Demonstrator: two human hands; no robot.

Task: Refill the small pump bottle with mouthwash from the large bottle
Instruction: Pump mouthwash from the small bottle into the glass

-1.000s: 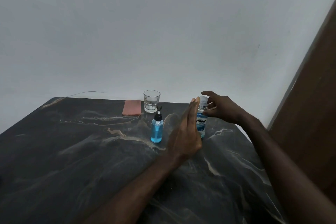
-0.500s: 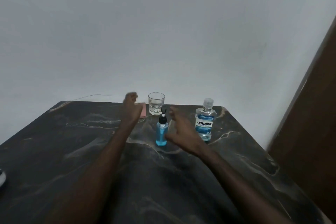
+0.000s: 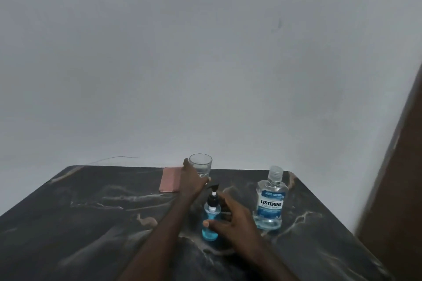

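Left hand (image 3: 193,181) has reached on to clasp the glass (image 3: 201,164) at the table's (image 3: 91,223) far edge. Right hand (image 3: 233,221) now wraps the small pump bottle (image 3: 209,234); the large bottle (image 3: 270,203) stands near the far right corner.

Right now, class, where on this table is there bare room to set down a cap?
Free: the broad left side of the table, bordered by the pink cloth and the left forearm; also the near right corner before the large bottle. Crowded: the middle, left hand on the glass, right hand round the small pump bottle.
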